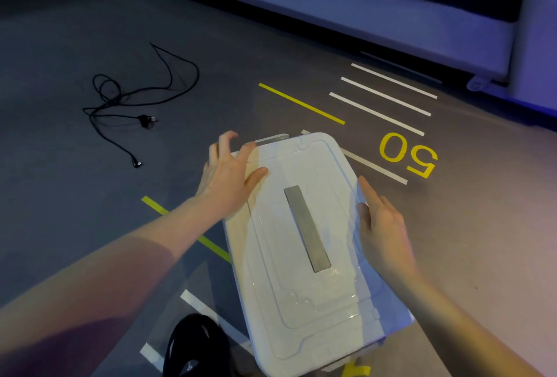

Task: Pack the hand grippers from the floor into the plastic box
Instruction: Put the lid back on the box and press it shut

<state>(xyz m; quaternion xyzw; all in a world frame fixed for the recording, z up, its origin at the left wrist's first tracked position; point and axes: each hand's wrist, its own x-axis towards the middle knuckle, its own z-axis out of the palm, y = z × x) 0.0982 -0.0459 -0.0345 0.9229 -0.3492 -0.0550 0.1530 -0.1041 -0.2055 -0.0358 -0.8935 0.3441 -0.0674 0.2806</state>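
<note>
White plastic box (pixel 304 244) sits lidded on the grey floor (pixel 90 196) between my hands, left hand (pixel 229 177) flat and relaxed on the lid, right hand (pixel 382 226) straight-fingered against its edge, gripping nothing; I judge it light, stiff, slick, best held by the rims

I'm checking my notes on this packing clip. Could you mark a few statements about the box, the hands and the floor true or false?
1. The lid is on the plastic box. True.
2. The left hand grips a hand gripper. False: it rests on the lid's left edge, holding nothing.
3. The right hand lies at the lid's right edge. True.
4. A black cable lies on top of the lid. False: it lies on the floor, left of the box.
5. A yellow "50" marks the floor. True.
</note>
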